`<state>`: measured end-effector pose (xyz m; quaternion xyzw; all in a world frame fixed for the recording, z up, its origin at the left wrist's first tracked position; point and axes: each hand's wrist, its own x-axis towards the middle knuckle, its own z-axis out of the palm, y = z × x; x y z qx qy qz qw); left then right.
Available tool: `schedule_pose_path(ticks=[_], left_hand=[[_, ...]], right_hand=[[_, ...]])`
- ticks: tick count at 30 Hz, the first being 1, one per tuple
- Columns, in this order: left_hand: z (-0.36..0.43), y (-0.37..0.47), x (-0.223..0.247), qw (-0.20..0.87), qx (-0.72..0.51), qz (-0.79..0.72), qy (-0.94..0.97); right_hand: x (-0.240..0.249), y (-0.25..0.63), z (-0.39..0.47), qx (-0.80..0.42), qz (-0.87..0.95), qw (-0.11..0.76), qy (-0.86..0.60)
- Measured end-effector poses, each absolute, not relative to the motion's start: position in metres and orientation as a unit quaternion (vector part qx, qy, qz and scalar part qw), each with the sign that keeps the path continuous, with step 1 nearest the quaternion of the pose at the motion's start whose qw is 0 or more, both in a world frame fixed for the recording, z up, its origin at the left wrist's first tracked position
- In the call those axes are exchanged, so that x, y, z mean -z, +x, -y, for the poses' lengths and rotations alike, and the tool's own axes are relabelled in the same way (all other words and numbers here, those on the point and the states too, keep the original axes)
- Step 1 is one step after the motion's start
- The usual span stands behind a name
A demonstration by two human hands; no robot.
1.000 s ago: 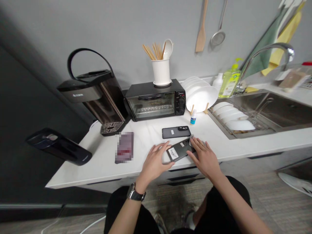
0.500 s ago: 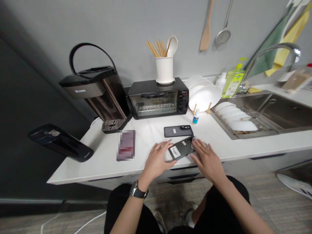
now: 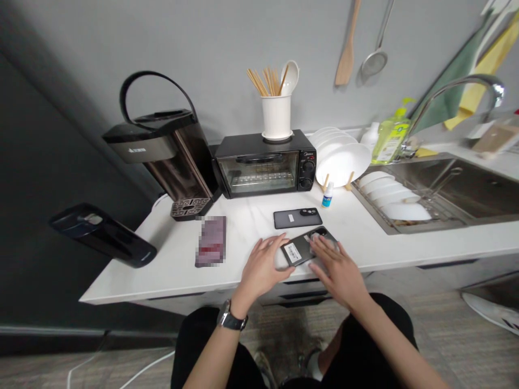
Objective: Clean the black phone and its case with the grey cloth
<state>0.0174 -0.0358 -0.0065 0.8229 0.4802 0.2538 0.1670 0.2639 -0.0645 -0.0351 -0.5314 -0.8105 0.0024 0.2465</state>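
Note:
A dark smartphone (image 3: pixel 300 249) with a white barcode label lies back side up near the counter's front edge. My left hand (image 3: pixel 261 270) grips its left end between thumb and fingers. My right hand (image 3: pixel 338 273) presses its fingers on the phone's back beside the camera, over a thin pale cloth (image 3: pixel 333 243) that is mostly hidden. Just behind lies a dark phone case (image 3: pixel 298 219) with camera openings and a small label. A small white and blue bottle (image 3: pixel 327 196) stands farther back, upright.
On the white counter (image 3: pixel 243 216) a pixelated purple rectangle (image 3: pixel 211 241) lies to the left, near a dark tumbler (image 3: pixel 103 235) and a drink dispenser (image 3: pixel 182 167). A toaster oven (image 3: pixel 261 167) stands behind. White plates (image 3: pixel 344 159) and the sink (image 3: pixel 478 189) are rightward.
My right hand has slid left across the phone's back with the cloth, from the right end to beside the camera. My left hand keeps its grip.

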Motion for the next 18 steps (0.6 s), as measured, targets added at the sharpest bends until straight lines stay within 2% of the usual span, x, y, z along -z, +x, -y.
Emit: schedule_pose_path(ticks=[4, 8, 11, 18], left_hand=[[0.034, 0.017, 0.006, 0.162, -0.253, -0.481, 0.823], [0.033, 0.016, 0.005, 0.171, -0.243, -0.481, 0.825], [0.033, 0.017, 0.004, 0.167, -0.243, -0.481, 0.826], [0.034, 0.018, 0.005, 0.149, -0.257, -0.474, 0.829]], right_hand=[[0.03, 0.264, 0.037, 0.01, 0.775, 0.259, -0.576], [0.021, 0.214, 0.056, -0.05, 0.838, 0.264, -0.475], [0.021, 0.211, 0.073, -0.074, 0.862, 0.256, -0.431], [0.031, 0.282, 0.036, 0.008, 0.775, 0.251, -0.579]])
